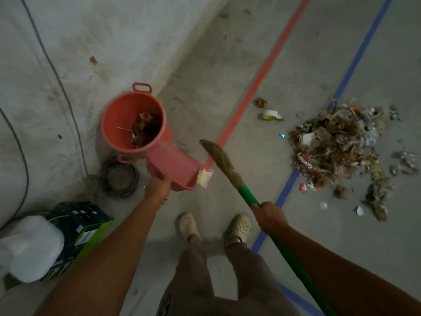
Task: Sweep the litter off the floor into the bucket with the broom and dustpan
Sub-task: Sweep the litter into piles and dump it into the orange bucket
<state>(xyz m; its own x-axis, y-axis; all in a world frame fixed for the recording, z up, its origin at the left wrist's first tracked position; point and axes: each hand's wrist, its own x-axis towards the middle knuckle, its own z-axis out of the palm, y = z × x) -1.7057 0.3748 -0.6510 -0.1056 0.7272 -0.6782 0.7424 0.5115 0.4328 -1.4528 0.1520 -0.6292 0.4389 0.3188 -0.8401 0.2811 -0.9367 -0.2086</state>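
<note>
My left hand (158, 190) grips the pink dustpan (173, 165) and holds it tilted, its front lip over the rim of the red bucket (114, 115). Brown litter lies inside the bucket. A yellowish wrapper (205, 177) clings to the dustpan's right edge. My right hand (271, 216) grips the green handle of the broom (227, 167), whose straw head points up and left, off the floor, just right of the dustpan. A big pile of litter (337, 147) lies on the floor to the right, with a tape roll (271, 115) and a crumpled scrap (261, 102) left of it.
A concrete wall rises behind the bucket. A coil of cable (119, 179) lies beside the bucket, a green box (79, 233) and a white bag (32, 249) at the lower left. Red tape (262, 78) and blue tape (362, 51) lines cross the floor. My feet stand at the bottom centre.
</note>
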